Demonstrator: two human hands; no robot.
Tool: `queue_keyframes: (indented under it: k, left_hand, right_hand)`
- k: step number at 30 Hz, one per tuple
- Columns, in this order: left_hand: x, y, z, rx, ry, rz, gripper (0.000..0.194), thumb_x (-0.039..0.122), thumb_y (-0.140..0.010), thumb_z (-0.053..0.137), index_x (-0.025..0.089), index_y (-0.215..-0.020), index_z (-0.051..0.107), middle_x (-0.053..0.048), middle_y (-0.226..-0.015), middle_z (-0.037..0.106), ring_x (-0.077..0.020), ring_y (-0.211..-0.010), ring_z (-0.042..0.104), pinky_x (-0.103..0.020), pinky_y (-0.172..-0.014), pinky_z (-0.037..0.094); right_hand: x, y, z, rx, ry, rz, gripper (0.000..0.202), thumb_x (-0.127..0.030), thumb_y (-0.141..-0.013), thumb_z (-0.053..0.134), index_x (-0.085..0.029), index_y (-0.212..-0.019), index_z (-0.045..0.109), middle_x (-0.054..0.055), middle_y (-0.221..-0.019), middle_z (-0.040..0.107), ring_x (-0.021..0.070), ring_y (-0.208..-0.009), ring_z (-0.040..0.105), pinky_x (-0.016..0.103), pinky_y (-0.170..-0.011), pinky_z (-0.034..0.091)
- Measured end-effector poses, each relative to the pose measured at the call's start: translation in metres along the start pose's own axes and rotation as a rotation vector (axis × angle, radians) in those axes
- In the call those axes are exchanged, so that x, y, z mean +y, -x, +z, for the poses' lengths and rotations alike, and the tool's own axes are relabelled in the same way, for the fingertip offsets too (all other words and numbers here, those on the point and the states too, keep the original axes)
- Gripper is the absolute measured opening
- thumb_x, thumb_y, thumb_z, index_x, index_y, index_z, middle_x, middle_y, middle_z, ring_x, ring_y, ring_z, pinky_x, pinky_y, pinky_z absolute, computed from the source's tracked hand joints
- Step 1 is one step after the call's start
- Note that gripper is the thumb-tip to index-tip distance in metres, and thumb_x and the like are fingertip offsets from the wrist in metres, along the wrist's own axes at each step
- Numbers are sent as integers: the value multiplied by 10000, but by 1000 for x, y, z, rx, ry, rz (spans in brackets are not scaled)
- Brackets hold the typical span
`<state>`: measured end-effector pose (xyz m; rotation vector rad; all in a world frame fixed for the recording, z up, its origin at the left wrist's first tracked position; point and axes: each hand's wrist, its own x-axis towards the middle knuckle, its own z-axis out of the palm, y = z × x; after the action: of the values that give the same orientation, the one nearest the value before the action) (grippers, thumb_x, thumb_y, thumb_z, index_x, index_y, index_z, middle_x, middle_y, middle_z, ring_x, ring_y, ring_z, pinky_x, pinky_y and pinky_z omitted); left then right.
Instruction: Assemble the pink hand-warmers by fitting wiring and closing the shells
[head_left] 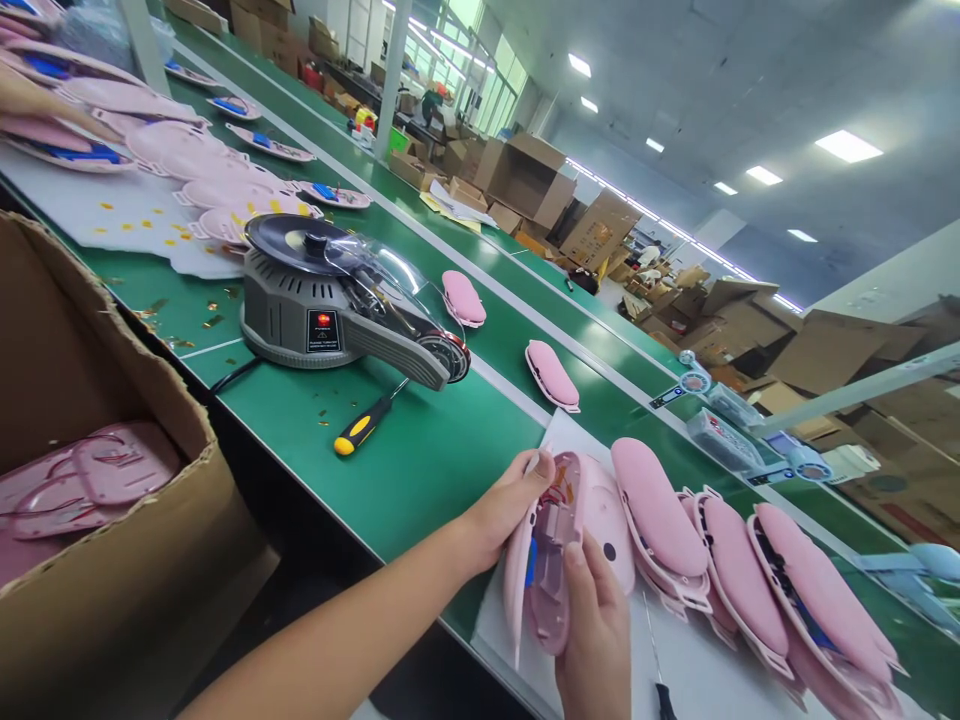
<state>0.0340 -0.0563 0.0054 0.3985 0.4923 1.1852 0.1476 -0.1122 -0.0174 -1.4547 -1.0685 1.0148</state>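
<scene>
Between my hands a pink plastic casing (556, 560) stands tilted, its two half shells parted. Wires, an orange piece and a blue part show inside. My left hand (506, 505) pinches its upper end, while my right hand (596, 620) grips the lower right shell with the thumb on its edge. Just behind it lies a pink shell with a black dot (600, 500). To the right, pink casings (660, 510) lie stacked in a row on a white sheet (491, 620). A thin screwdriver (663, 695) lies near my right hand.
A grey tape dispenser (300, 310) with a lit red display stands on the green table (390, 490), a yellow-black screwdriver (363, 425) beside it. Two pink pieces (553, 375) lie on the belt. At left are a cardboard box (217, 500), more shells (172, 150) and another person's arm (45, 105).
</scene>
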Motion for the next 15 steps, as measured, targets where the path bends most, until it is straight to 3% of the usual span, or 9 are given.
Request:
queue_keyframes:
  k: [5, 8, 11, 15]
  left_hand:
    - [-1, 4, 2, 18, 40, 16, 332, 555, -804, 604, 247, -928, 623, 36, -648, 604, -98, -585, 532, -201, -570, 428]
    - [0, 8, 3, 14, 49, 25, 353, 535, -760, 662, 233, -936, 612, 40, -644, 559, -99, -584, 504, -201, -555, 409]
    - [4, 10, 5, -11, 22, 23, 417, 378, -666, 778, 216, -1001, 589, 43, -725, 563, -104, -645, 526, -210, -602, 427]
    - [10, 15, 7, -35, -57, 31, 511, 190, -588, 730, 208, -1065, 545, 43, -802, 575, -108, -691, 536, -229, -670, 453]
  right_hand:
    - [-12, 1, 3, -9, 158, -76, 548, -572, -746, 663, -173, -1120, 690, 91, -1167, 698, 277, -1061, 651, 322, -839, 543]
    - [-14, 3, 5, -62, 191, -94, 519, -524, -770, 666, -186, -1164, 663, 82, -1168, 698, 270, -1050, 658, 314, -797, 558]
    - [-8, 10, 14, -42, 172, -109, 555, -526, -784, 653, -180, -1217, 626, 95, -1215, 672, 272, -1066, 652, 316, -802, 560]
    - [5, 21, 26, 79, 103, -213, 588, -618, -821, 567, -178, -1205, 632, 101, -1217, 668, 284, -1088, 639, 342, -849, 541]
